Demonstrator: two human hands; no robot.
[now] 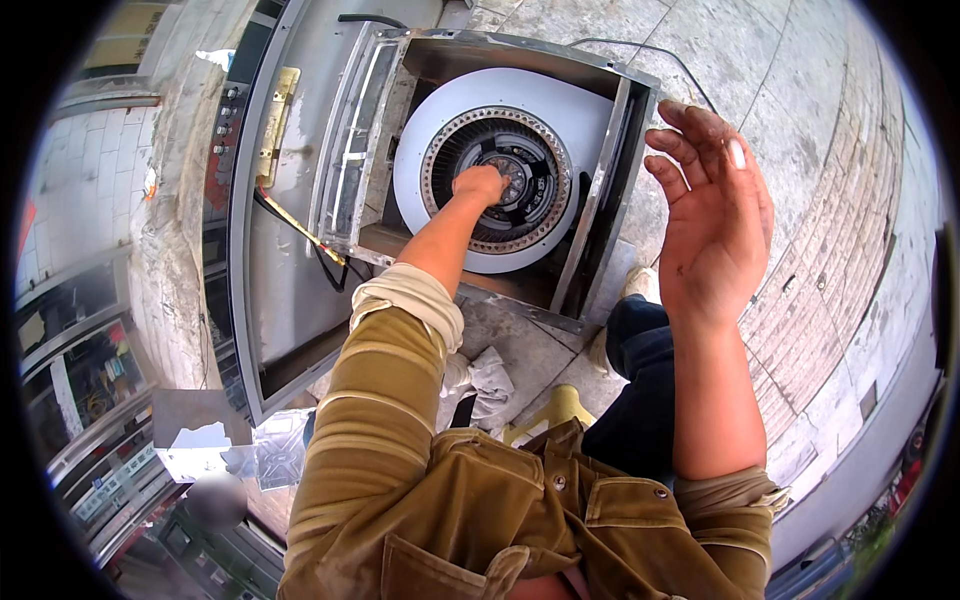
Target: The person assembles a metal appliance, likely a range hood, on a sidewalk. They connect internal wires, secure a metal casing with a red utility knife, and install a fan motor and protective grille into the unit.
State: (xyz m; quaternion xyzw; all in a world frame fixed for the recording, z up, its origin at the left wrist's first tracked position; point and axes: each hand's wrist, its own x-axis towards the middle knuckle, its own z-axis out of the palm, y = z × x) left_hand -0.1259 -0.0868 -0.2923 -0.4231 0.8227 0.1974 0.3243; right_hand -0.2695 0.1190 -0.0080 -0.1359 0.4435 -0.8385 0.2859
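A squirrel-cage blower fan (592, 112) with a white-grey housing sits inside an open metal cabinet (640, 130). Its ring of blades circles a dark motor with a round hub. My left hand (483, 185) reaches into the middle of the fan with its fingers closed at the hub; they hide what they hold, if anything. My right hand (712, 215) is raised beside the cabinet's right side, palm turned inward, holding nothing. Its fingers are loosely bent and apart, with dark grime on the fingertips.
A large metal panel (300, 200) stands left of the cabinet, with a yellowish strip (279, 125) and loose wires (305, 232). A black cable (655, 50) lies on the paving behind. Below the cabinet are a whitish cloth (490, 384) and a yellow stool (565, 405).
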